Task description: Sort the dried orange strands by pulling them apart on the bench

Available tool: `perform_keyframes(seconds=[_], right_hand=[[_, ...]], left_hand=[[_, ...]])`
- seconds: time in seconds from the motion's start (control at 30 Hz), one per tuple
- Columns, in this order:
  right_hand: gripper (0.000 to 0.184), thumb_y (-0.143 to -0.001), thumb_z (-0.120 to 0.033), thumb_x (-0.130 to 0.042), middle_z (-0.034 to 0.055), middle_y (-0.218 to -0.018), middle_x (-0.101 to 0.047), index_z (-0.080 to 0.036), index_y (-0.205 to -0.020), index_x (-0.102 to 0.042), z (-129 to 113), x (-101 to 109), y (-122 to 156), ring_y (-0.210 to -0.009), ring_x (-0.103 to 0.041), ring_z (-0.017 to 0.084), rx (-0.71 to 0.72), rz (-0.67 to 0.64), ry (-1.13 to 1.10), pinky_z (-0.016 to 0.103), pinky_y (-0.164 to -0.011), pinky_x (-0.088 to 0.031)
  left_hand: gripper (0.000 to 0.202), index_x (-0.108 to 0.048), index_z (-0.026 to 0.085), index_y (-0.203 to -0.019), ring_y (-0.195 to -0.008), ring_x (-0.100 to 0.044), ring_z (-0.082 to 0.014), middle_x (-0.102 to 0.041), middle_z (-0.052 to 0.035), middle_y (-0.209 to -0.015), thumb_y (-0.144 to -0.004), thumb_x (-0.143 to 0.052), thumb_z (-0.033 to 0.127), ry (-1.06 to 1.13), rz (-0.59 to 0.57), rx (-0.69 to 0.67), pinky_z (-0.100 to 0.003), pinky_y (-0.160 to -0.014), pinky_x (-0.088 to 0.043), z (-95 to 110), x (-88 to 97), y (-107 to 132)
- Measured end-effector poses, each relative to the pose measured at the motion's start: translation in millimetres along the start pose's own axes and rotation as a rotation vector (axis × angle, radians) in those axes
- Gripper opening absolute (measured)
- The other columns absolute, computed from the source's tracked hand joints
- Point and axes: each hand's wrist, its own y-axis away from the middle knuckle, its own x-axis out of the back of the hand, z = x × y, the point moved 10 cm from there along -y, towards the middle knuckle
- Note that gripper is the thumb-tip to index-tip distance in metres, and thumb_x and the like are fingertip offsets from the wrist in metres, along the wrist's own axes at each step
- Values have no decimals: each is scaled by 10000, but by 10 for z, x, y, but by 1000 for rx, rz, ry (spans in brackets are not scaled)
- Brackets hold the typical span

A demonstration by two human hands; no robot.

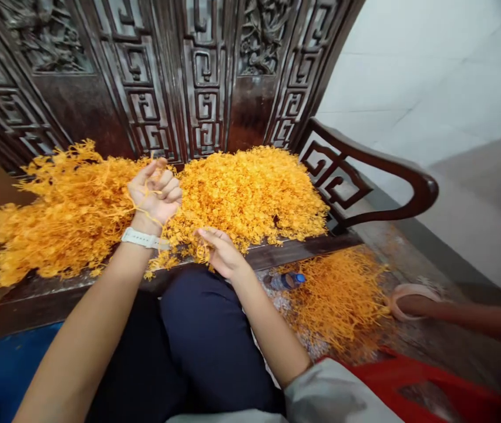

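Note:
My left hand [157,191] is raised palm up over the bench, its fingers curled round a thin orange plastic stem [147,191]. Part of that stem runs across the palm toward the wrist, where a pale watch strap [140,237] sits. Lower and to the right, my right hand [222,251] pinches a small orange plastic flower sprig [205,252] between thumb and fingers. Behind both hands lie heaps of similar sprigs: a looser, stringier heap [74,205] on the left and a denser heap of small blossoms [254,191] on the right.
The heaps lie on a dark carved wooden bench [272,254] with a curved armrest [413,182]. On the floor at right are a pile of thin orange stems [342,299], a blue-capped bottle [284,281] and a red bag [409,376]. Another person's limb [474,317] enters from the right.

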Motion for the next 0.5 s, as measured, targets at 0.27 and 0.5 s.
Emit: perform_keyframes(seconds=[0.27, 0.5], right_hand=[[575, -845, -654, -806, -49, -608, -449, -189, -643, -534, -176, -43, 406, -557, -378, 81, 140, 59, 85, 239, -544, -343], [547, -1093, -404, -527, 9, -640, -487, -190, -597, -446, -825, -495, 1402, -613, -484, 120, 743, -106, 698, 307, -609, -368]], left_hand=[[470, -304, 208, -675, -358, -134, -61, -161, 85, -456, -1141, -335, 152, -83, 137, -14, -192, -340, -155, 96, 255, -240], [460, -220, 203, -685, -343, -128, -45, -170, 81, -425, -1141, -258, 159, 80, 316, -183, -157, -342, -101, 626, 602, -299]])
